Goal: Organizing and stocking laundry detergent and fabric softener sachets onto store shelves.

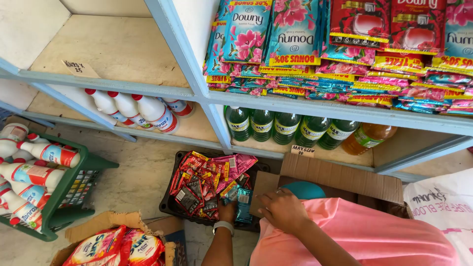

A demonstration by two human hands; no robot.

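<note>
Below the shelves, hands [256, 209] clasping teal sachets [242, 199] beside glossy red ones [194, 189].

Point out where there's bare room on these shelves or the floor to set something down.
The upper left shelf is bare except for a paper tag. Bare floor lies between the green basket and the black tray. The sachet shelf and green bottles are crowded.
</note>
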